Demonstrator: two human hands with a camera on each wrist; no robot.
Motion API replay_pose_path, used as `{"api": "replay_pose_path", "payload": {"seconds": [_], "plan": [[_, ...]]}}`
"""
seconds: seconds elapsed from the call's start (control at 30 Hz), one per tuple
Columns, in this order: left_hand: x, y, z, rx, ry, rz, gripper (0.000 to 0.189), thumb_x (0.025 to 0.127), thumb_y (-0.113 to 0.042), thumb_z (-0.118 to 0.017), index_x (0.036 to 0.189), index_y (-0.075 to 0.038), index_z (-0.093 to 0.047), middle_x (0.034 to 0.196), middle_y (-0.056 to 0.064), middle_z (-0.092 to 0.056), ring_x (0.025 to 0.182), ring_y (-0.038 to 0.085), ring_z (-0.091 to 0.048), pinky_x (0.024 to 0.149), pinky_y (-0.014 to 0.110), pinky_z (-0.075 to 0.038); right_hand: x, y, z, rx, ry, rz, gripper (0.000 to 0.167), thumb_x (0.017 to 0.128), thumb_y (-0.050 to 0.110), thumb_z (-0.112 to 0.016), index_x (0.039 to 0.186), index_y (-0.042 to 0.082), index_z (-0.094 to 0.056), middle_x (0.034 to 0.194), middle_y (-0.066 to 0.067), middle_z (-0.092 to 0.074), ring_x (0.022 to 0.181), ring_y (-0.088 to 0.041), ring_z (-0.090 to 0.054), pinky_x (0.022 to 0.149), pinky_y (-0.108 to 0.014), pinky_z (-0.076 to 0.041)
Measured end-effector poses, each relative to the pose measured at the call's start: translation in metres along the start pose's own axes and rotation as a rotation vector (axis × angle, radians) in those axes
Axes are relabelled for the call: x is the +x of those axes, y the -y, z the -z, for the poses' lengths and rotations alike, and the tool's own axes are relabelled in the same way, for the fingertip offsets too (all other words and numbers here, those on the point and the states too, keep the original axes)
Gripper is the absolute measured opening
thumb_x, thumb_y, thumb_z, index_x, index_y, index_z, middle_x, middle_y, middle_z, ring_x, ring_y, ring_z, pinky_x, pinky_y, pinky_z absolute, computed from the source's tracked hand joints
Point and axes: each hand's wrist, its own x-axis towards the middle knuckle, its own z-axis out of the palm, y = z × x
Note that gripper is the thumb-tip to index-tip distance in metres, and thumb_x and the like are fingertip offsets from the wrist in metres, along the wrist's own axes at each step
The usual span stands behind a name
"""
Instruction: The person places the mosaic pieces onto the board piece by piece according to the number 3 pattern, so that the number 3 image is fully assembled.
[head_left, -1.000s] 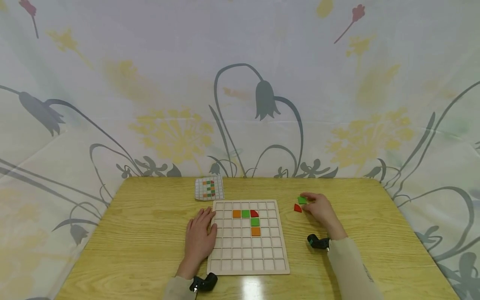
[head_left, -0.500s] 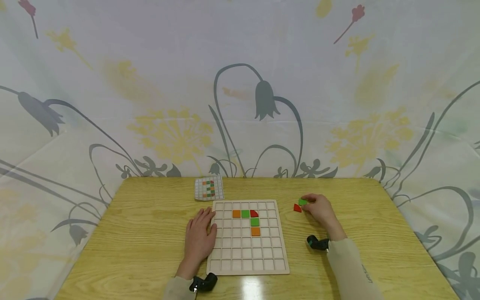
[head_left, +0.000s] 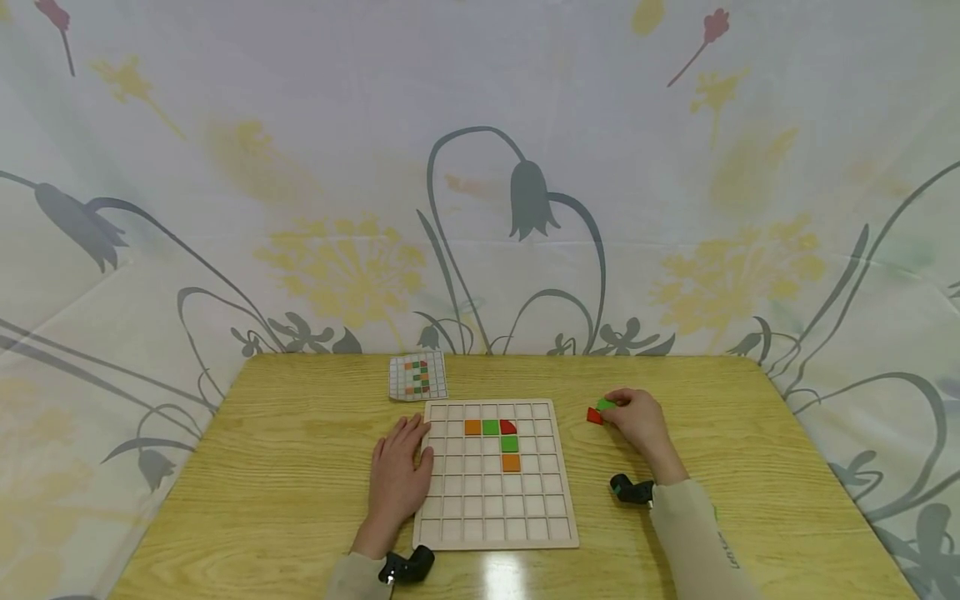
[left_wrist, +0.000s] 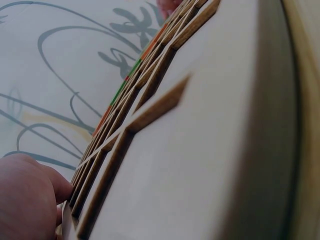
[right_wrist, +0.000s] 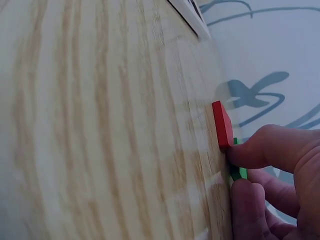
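Note:
A pale wooden grid board point(head_left: 458, 534) lies on the table. On it an orange tile point(head_left: 472, 427), a green tile point(head_left: 491, 427) and a red quarter-round tile point(head_left: 508, 427) form a row, with another green tile point(head_left: 510, 444) and orange tile point(head_left: 511, 462) below. My left hand point(head_left: 402, 468) rests at the board's left edge, fingers extended. Right of the board, my right hand point(head_left: 636, 419) pinches a loose green tile point(right_wrist: 239, 172) between thumb and fingers. Beside it is a loose red tile point(right_wrist: 223, 125), close to the thumb tip; the fingers partly cover the green one.
A pattern card point(head_left: 417, 377) with a printed grid and coloured squares lies behind the board, toward the left. The wooden table point(head_left: 300, 467) ends at a flower-printed cloth point(head_left: 480, 208). Black wrist devices point(head_left: 632, 490) are worn on both arms.
My right hand has closed in on the loose green tile, which has shifted slightly toward me. The loose red tile has moved a little left. My left hand and the board tiles stay put.

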Motion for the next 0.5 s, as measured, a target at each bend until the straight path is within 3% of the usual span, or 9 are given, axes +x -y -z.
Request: {"api": "replay_pose_path", "payload": {"seconds": [0.23, 0.5], "plan": [[0.0001, 0.0006, -0.0003, -0.001, -0.006, -0.005, 0.037, 0.098, -0.015, -0.060, 0.134, -0.007, -0.063, 0.147, 0.009, -0.051, 0.141, 0.032, -0.038, 0.111, 0.062, -0.023, -0.0013, 0.0011, -0.0018, -0.016, -0.038, -0.006, 0.033, 0.085, 0.013, -0.070, 0.112, -0.005, -0.064, 0.100, -0.017, -0.062, 0.084, -0.029, -0.057, 0.070, -0.037, -0.048], [-0.0005, -0.0010, 0.0010, 0.000, -0.010, -0.010, 0.037, 0.097, -0.015, -0.060, 0.134, -0.007, -0.063, 0.147, 0.009, -0.052, 0.141, 0.032, -0.039, 0.111, 0.062, -0.023, -0.0011, -0.0021, -0.0025, 0.036, -0.056, 0.000, 0.038, 0.087, 0.016, -0.070, 0.119, -0.003, -0.066, 0.108, -0.017, -0.064, 0.092, -0.030, -0.059, 0.074, -0.037, -0.048]]}}
